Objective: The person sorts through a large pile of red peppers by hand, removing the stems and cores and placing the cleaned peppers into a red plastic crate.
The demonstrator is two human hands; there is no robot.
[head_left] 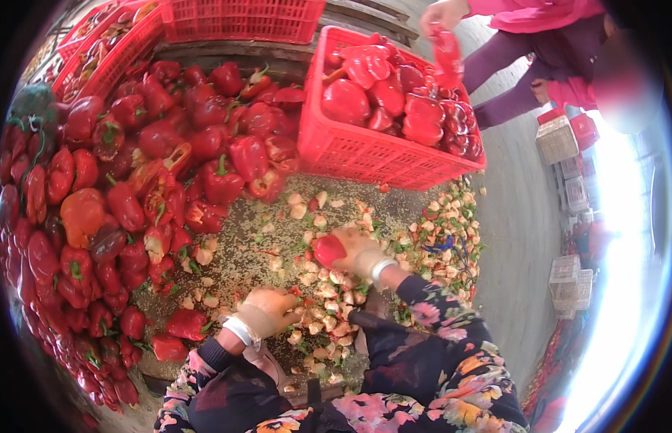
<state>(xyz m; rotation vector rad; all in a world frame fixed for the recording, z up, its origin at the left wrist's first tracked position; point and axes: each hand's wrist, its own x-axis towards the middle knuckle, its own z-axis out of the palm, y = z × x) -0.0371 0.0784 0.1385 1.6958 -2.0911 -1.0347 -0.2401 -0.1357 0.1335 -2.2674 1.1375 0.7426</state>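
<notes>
My right hand (359, 254), in a pale glove with a white band at the wrist, is closed round a red bell pepper (329, 250) above the littered ground. Lower and to the left, my left hand (264, 313) is gloved too, its fingers curled in; whatever they may hold is hidden. Pale pepper cores (329, 307) with seeds and green stems lie beneath and between both hands. To the left spreads a big heap of whole red peppers (127, 202). Straight ahead stands a red plastic crate (383, 160) filled with red peppers.
Another person's hand (446, 16) holds a red pepper (446, 59) over the crate's far right corner. More red crates (242, 20) stand at the back left. Cores pile up to my right (444, 242). Pale baskets (565, 281) stand farther right across the concrete floor (513, 238).
</notes>
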